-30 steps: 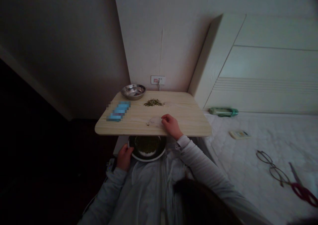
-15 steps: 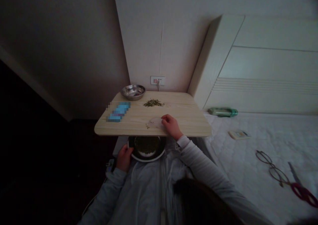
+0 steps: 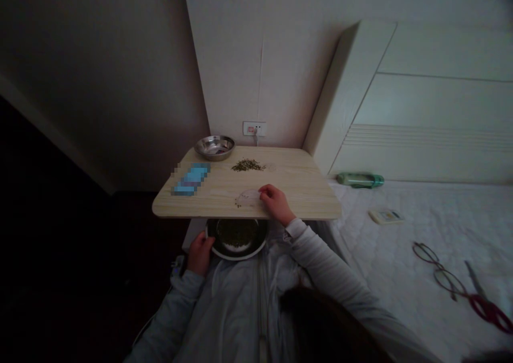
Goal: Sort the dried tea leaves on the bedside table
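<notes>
My left hand grips the rim of a metal bowl holding green beans, kept just below the near edge of a small wooden table. My right hand rests on the tabletop with fingers curled, pinching a thin clear sheet or small scoop beside a few stray beans. A little heap of green beans lies farther back on the table. An empty steel bowl sits at the table's far left corner.
A blurred blue flat object lies on the table's left side. A wall socket is behind. On the white bed to the right lie a green bottle, a small card, eyeglasses and red-handled scissors.
My right hand and the clear piece have crept slightly left; the bowl under the table edge stays held in place.
</notes>
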Tool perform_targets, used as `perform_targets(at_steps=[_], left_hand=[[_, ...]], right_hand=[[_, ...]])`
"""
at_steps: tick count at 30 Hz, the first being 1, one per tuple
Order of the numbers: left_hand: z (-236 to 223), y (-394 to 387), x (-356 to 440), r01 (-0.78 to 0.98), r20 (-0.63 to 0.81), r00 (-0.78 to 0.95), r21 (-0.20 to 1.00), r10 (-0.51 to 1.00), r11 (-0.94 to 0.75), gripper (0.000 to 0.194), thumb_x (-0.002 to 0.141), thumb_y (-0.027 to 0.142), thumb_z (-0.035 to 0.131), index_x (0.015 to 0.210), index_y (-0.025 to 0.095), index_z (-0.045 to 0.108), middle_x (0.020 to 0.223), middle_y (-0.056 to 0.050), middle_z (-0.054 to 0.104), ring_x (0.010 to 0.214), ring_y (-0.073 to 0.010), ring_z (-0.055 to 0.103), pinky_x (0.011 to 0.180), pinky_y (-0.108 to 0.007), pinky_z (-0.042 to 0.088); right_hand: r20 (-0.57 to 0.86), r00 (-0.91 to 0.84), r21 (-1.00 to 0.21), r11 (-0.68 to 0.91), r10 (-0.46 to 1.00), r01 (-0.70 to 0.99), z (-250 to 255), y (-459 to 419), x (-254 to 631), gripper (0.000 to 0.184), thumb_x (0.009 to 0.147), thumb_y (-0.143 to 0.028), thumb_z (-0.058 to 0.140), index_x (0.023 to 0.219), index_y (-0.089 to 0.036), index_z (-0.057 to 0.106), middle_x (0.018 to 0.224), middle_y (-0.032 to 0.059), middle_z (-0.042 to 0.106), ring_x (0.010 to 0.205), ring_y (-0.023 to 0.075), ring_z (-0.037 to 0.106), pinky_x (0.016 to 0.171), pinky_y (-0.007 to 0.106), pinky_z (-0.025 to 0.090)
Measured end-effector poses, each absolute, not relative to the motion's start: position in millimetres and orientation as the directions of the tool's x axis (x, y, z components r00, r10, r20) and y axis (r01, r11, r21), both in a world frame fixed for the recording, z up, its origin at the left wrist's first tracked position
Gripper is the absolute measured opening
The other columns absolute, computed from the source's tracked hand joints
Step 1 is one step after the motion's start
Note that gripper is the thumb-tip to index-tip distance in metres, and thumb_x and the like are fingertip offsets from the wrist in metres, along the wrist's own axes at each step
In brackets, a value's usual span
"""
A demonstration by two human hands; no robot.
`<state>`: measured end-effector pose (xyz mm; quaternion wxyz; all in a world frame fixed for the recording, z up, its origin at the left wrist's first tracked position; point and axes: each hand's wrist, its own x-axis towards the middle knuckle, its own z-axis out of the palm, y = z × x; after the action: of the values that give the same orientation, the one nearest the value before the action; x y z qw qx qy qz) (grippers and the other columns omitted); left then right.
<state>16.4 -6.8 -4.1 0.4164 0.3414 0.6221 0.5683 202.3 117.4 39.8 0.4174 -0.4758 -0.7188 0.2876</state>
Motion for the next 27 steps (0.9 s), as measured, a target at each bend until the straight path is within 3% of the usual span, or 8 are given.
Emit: perform_targets(at_steps=[27], left_hand=[[-4.8, -6.7, 15.4, -0.038, -0.153, -0.406, 0.988, 0.901, 0.151, 0.010, 0.055, 0.024, 0.048, 0.061, 0.016, 0.048, 0.050, 0.005, 0.049, 0.053, -0.0100, 0.045, 0.053, -0.021, 0.035]], right_hand=[[0.297, -0.298, -0.836, 0.398, 0.907, 0.378, 41.6, 114.7, 202.4, 0.018, 0.060, -0.021, 0.040, 0.072, -0.015, 0.051, 0.052, -0.0042, 0.044, 0.048, 0.0057, 0.039, 0.049, 0.018, 0.031]])
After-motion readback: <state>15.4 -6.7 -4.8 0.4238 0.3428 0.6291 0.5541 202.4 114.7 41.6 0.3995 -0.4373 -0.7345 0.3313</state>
